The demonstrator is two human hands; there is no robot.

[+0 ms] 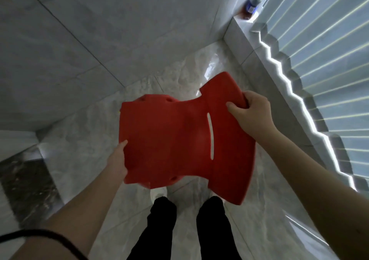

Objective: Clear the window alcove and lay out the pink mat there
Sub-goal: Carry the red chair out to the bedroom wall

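- At the left, one left hand (117, 160) holds the near-left edge of the chair; its fingers are hidden under the seat, so I cannot tell how they lie.
- Between both hands, one red plastic chair (171, 140), smooth, with curved back and narrow slot, is carried above the marble floor (79, 150).
- Further right, one right hand (249, 112) curls its fingers around the backrest edge.
- Far right, two bottles (252, 5) stand on the tiled ledge (259, 64) beside the pleated blind (329, 60).

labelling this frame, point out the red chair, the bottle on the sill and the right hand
red chair (169, 140), head view, middle of the seat
bottle (252, 5), head view, its side with the label
right hand (249, 114), head view, back of the hand gripping the chair's backrest edge
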